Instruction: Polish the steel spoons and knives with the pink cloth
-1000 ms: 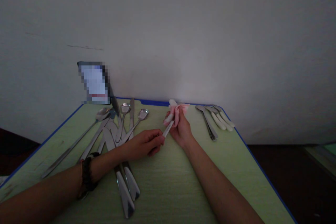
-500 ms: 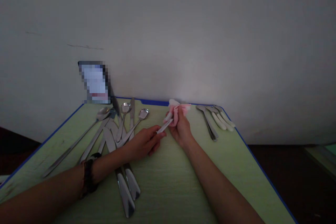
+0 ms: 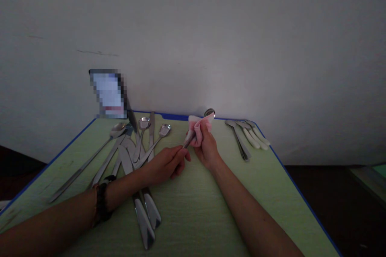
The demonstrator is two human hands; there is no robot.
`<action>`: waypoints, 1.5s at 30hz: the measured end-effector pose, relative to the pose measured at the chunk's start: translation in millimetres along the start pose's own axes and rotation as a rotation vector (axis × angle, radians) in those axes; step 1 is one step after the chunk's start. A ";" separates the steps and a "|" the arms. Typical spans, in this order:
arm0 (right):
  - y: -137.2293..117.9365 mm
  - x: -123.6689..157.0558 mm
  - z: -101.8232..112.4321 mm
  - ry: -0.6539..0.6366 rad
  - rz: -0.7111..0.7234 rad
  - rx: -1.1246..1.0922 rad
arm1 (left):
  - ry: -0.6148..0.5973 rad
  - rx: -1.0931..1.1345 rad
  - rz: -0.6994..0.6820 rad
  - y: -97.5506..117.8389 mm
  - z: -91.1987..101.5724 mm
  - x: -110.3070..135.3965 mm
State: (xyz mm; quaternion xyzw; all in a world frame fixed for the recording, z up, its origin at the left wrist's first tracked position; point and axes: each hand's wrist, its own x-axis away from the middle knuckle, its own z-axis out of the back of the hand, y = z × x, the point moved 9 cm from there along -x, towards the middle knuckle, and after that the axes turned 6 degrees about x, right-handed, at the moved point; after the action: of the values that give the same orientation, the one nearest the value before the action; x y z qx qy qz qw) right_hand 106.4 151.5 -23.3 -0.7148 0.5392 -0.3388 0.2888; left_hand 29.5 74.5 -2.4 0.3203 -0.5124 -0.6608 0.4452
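My left hand [image 3: 169, 162] is closed on the handle end of a metal spoon [image 3: 209, 111], which slants away over the middle of the table. A pink and white cloth [image 3: 197, 128] is wrapped around the spoon's shaft, and my right hand [image 3: 207, 146] grips it there. Beyond the cloth the round bowl of the spoon sticks out near the table's far edge. Under and beside my left forearm lie several metal knives [image 3: 144, 223], partly hidden by the arm. Two small square-bowled spoons [image 3: 165, 130] rest just behind my left hand.
The pale green table [image 3: 193, 217] has a blue rim and meets a grey wall [image 3: 241, 48]. A blurred-out phone or tablet [image 3: 108, 94] leans there at the left. Left lies a long-handled spoon [image 3: 81, 176]. Back right are stacked spoons [image 3: 239, 142] and white-handled cutlery [image 3: 251, 138].
The cloth has slid slightly left and toward me along the spoon, with my right hand. The spoon has turned, and its bowl now shows past the cloth.
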 end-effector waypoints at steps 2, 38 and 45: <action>-1.0 0.4 -0.5 -0.001 0.001 -0.018 | 0.000 0.015 0.010 -1.8 0.4 0.0; -3.8 1.0 -4.6 -0.077 -0.024 0.038 | -0.023 -0.002 0.097 -0.6 0.0 -2.1; -16.2 -8.5 8.3 0.030 0.083 -0.200 | 0.000 0.060 0.193 -9.1 0.3 -1.6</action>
State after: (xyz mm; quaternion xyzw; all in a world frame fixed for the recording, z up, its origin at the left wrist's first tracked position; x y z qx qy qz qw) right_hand 120.7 164.2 -17.2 -0.7120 0.6036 -0.2820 0.2217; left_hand 27.5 76.8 -11.1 0.2828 -0.5604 -0.5992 0.4969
